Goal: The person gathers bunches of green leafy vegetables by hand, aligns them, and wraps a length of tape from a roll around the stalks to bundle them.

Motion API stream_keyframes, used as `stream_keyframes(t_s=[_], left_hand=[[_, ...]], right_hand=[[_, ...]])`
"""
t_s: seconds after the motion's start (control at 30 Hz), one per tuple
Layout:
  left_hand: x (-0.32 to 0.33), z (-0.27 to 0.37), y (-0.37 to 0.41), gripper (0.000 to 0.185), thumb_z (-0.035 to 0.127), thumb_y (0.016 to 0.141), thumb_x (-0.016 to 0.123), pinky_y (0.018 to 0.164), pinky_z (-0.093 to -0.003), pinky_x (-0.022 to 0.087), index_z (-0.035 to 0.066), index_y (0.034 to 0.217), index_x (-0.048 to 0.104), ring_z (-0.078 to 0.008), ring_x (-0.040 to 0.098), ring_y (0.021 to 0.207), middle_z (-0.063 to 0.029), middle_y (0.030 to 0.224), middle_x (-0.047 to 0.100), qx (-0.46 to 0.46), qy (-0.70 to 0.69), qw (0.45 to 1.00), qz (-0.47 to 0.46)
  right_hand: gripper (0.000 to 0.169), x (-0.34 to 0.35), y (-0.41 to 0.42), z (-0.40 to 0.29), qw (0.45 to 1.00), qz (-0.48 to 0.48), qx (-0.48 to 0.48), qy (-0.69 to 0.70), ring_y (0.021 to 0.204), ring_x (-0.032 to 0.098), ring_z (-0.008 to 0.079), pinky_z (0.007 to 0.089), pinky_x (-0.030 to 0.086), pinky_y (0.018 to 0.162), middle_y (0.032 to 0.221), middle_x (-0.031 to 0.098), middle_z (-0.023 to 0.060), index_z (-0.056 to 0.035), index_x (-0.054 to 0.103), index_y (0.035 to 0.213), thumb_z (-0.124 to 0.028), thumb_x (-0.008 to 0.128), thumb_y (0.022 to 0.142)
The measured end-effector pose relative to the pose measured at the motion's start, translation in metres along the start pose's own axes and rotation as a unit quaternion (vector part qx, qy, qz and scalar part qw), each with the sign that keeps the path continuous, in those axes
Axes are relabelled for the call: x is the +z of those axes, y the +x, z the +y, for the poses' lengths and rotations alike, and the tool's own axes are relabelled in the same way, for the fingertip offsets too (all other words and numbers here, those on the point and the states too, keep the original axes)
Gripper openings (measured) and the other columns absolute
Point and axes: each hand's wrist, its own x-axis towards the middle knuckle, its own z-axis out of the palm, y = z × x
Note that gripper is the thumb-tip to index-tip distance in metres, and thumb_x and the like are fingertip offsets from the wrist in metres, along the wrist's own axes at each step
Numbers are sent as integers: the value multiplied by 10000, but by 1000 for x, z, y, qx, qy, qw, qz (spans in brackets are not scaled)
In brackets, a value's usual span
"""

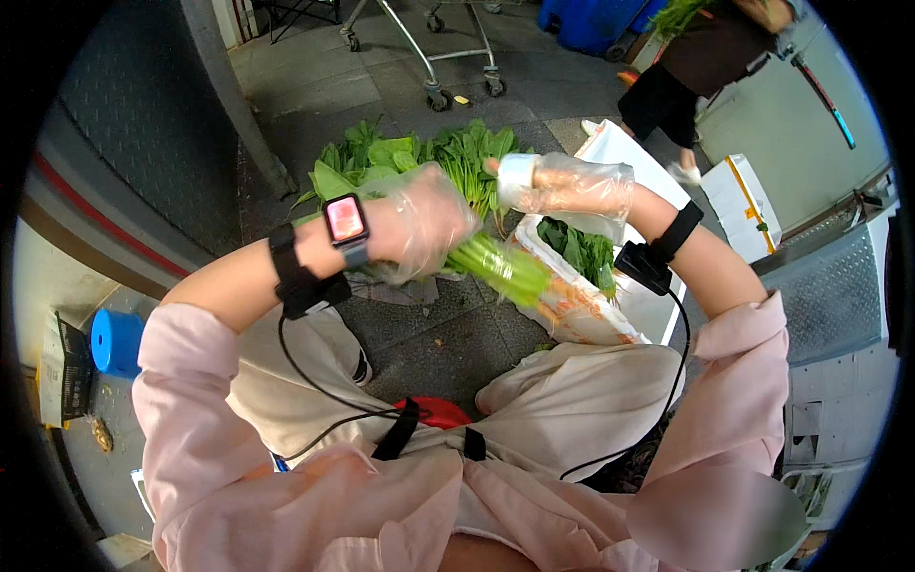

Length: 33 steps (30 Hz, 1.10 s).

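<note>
My left hand (pixel 429 222), in a clear plastic glove, is shut around a bunch of leafy greens (pixel 504 272). Its pale green stems point down and right, blurred, with roots at the end. My right hand (pixel 575 189), gloved the same way, grips a roll of tape (pixel 516 180) with a white core. The roll sits just right of the bunch, and I cannot tell whether tape runs between them. Behind both hands, a pile of loose leafy greens (pixel 475 154) lies on the floor. A white foam box (pixel 572 314) below my right hand holds more greens (pixel 582 247).
A wheeled metal cart (pixel 432 68) stands beyond the pile, with a blue bin (pixel 593 25) to its right. At the upper right a person (pixel 693 64) carries greens. A blue stool (pixel 114 343) is at far left; a white foam piece (pixel 740 207) leans at right.
</note>
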Motion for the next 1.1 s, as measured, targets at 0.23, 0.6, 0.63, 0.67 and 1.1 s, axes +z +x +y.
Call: stream_keyframes(t_s=[0.23,0.6,0.63,0.67,1.1], left_hand=[[-1,-35,20,205,152,637,621,669,-403,495,23,794,649,-311,628,714,-155,738,636,-88,-95,987,96],[-2,-53,10,699,161,669,759,825,-315,508,14,1281,455,-190,608,920,-106,1041,637,-52,-422,894,140],[-4,-44,4,719,169,667,769,842,-325,504,25,1292,446,-195,606,936,-109,1055,632,-41,-403,904,138],[-8,-36,1,738,177,665,779,860,-336,501,36,1304,436,-201,603,953,-112,1069,628,-23,-381,913,146],[-5,-11,-3,494,216,645,716,647,-420,510,68,1090,561,-311,636,728,-158,778,637,-45,-57,997,-3]], right_hand=[[638,26,-10,-59,989,82,-20,120,1191,467,196,344,376,1005,1305,489,105,-77,503,1290,-545,560,861],[386,81,-65,-8,979,191,-62,-36,1112,543,283,412,386,979,1152,608,122,-71,666,1044,-309,745,750],[337,74,-60,-7,994,96,42,43,1046,577,255,372,430,926,1112,622,125,-49,658,1041,-229,732,766],[374,66,-57,-3,996,77,37,3,974,604,220,349,457,877,1120,620,124,-56,628,1111,-179,724,771],[759,33,-19,-55,983,82,-81,-141,1050,572,290,357,438,901,1155,573,166,-49,435,1325,-496,691,769]])
